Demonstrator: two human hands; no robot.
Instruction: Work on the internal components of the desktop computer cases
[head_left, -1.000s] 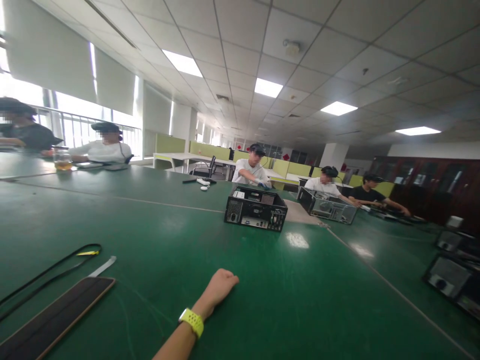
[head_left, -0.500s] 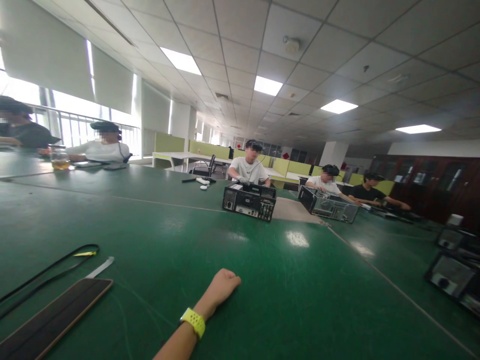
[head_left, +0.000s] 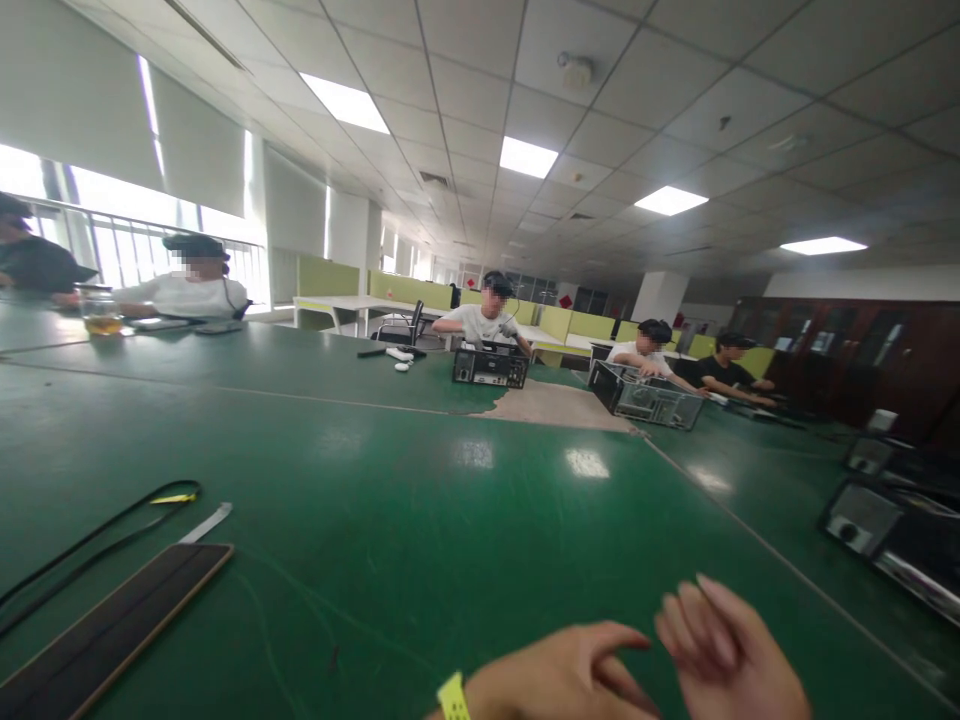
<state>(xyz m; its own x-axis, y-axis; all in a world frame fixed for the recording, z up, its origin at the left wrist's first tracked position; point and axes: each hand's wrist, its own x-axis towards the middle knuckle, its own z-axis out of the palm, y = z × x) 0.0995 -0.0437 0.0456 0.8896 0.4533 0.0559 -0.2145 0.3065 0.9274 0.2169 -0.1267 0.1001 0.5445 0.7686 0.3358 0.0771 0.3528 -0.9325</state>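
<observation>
My left hand (head_left: 570,663), with a yellow watch band (head_left: 453,696) on its wrist, is low in the view over the green table. Its thumb and fingers are apart, and nothing shows between them. Just to the right of it is my right hand (head_left: 724,645), palm side partly toward me, fingers curled in and empty. A small gap separates the two hands. The bottom edge of the picture cuts off part of both. Beneath them lies the green tabletop (head_left: 420,540).
A dark flat tablet-like slab (head_left: 127,635) and a black strap (head_left: 90,545) lie at the left. Opened computer cases (head_left: 491,366) (head_left: 646,395) stand before co-workers across the table. More dark computer cases (head_left: 892,535) are at the right edge. A glass jar (head_left: 101,315) stands far left.
My left hand has moved right and nearer, its fingers now apart. My right hand has come into view. The co-worker across has drawn the computer case back toward themselves.
</observation>
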